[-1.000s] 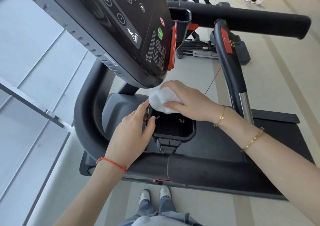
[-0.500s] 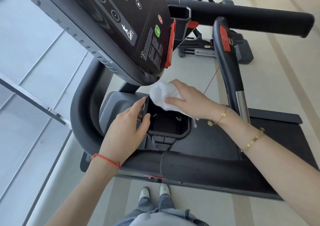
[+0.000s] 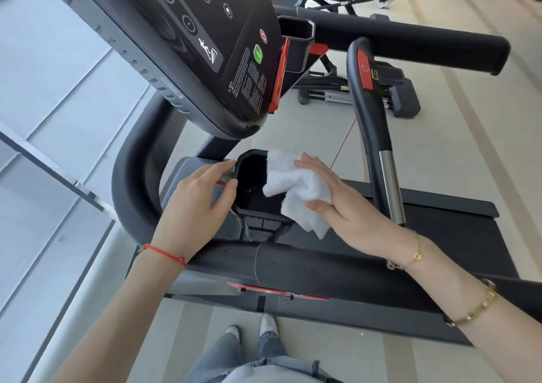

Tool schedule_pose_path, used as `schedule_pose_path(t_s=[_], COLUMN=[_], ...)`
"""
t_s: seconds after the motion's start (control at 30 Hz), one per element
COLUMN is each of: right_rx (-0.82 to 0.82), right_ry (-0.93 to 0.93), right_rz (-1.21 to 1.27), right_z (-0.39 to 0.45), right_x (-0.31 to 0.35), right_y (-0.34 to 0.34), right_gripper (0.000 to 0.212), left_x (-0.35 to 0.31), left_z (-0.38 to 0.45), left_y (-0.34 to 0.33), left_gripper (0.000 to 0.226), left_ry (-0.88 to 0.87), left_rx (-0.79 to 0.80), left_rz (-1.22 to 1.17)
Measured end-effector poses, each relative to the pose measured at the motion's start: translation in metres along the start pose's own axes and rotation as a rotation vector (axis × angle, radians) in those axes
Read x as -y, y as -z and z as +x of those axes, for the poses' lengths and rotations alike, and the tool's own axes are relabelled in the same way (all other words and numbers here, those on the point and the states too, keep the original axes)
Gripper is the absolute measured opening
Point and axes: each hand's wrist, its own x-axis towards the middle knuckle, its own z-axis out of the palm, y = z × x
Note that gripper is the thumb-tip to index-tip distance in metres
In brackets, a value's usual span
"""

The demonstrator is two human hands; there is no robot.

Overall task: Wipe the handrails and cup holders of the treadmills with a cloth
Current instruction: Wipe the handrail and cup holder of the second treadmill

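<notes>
A black cup holder (image 3: 252,186) sits below the treadmill console, just beyond the padded near handrail (image 3: 308,268). A white cloth (image 3: 296,189) lies over the holder's right rim and hangs down its side. My right hand (image 3: 343,204) holds the cloth against that rim, thumb under a fold, fingers extended over it. My left hand (image 3: 196,206) rests on the holder's left edge, fingertips and thumb touching the rim. A second cup holder (image 3: 296,39) shows at the console's far side, beside the far handrail (image 3: 410,39). The holder's bottom is partly hidden by the cloth.
The tilted console (image 3: 205,45) overhangs the cup holder closely. A curved centre grip bar (image 3: 369,119) with a red stop patch rises right of my right hand. The treadmill belt deck (image 3: 457,230) lies beyond. Other gym machines (image 3: 390,89) stand on the floor farther back.
My right hand has drawn the cloth from the holder's far-left corner across to its right rim, the cloth spreading out. My left hand stays on the left edge.
</notes>
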Motion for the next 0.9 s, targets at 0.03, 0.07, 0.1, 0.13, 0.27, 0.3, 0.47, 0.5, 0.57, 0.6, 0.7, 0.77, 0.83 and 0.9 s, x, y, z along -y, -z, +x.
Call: schedule_pose_path(t_s=[0.03, 0.07, 0.1, 0.13, 0.27, 0.3, 0.47, 0.5, 0.57, 0.6, 0.7, 0.77, 0.83, 0.9], right_rx=[0.018, 0.039, 0.064, 0.088, 0.134, 0.137, -0.031, -0.093, -0.227, -0.282, -0.372, -0.405, -0.41, -0.439], right_ry=[0.028, 0.051, 0.069, 0.081, 0.109, 0.11, 0.076, 0.064, 0.04, 0.029, -0.016, -0.055, -0.082, -0.081], right_rz=[-0.004, -0.016, -0.032, -0.052, -0.278, -0.387, -0.578, -0.57, -0.584, -0.61, -0.689, -0.742, -0.778, -0.793], right_z=[-0.006, -0.011, -0.015, -0.019, -0.024, -0.023, -0.019, -0.02, -0.031, -0.041, -0.063, -0.055, -0.035, -0.021], right_x=[0.004, 0.01, 0.017, 0.025, 0.059, 0.067, 0.102, 0.105, 0.103, 0.099, 0.092, 0.097, 0.106, 0.11], right_y=[0.001, 0.0, -0.001, -0.005, -0.036, -0.047, -0.103, -0.111, -0.119, -0.121, -0.123, -0.129, -0.142, -0.153], right_gripper=[0.058, 0.057, 0.057, 0.057, 0.063, 0.068, 0.066, 0.059, 0.047, 0.043, 0.042, 0.045, 0.047, 0.047], left_x=[-0.001, -0.001, -0.001, 0.0, 0.006, 0.01, 0.03, 0.032, 0.033, 0.034, 0.036, 0.038, 0.039, 0.041], left_z=[-0.001, -0.004, -0.007, -0.01, -0.029, -0.034, -0.054, -0.056, -0.059, -0.06, -0.064, -0.066, -0.067, -0.065], left_y=[0.003, 0.006, 0.011, 0.016, 0.039, 0.045, 0.061, 0.062, 0.061, 0.06, 0.057, 0.056, 0.055, 0.056], left_gripper=[0.038, 0.036, 0.034, 0.033, 0.033, 0.033, 0.029, 0.027, 0.025, 0.024, 0.024, 0.026, 0.029, 0.028], left_ry=[-0.017, -0.037, -0.057, -0.074, -0.104, -0.107, -0.147, -0.171, -0.222, -0.242, -0.28, -0.303, -0.314, -0.314], left_rx=[-0.005, -0.003, 0.003, 0.006, 0.004, 0.006, 0.011, 0.019, 0.031, 0.033, 0.066, 0.084, 0.086, 0.082], left_rz=[0.002, 0.014, 0.029, 0.039, 0.061, 0.062, 0.06, 0.065, 0.093, 0.111, 0.157, 0.167, 0.151, 0.102])
